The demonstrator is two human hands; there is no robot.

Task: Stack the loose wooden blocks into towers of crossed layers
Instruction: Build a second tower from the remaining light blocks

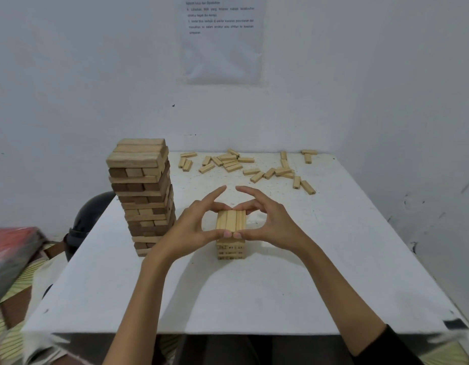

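Two hands, both mine, on one item. Left hand [193,227] and right hand [271,222] pinch the top layer of the short tower [231,225] between them: thumbs touch side by side on its near edge, middle fingers curl onto its far edge, and both index fingers are lifted clear, tips pointing at each other.

Item 1: short tower, pale wood, top layer of three blocks side by side running away from me. It stands on the white table [254,291], about mid-table.

Item 2: tall tower [142,196], pale and dark blocks in crossed layers, well left of the short one, near the table's left edge. My left forearm crosses in front of its base.

Item 3: loose blocks [243,167], pale, scattered along the table's far side by the wall, some overlapping.

Item 4: printed sheet [222,40] on the wall; text too small to read.

Item 5: black sleeve [386,346] on my right forearm.
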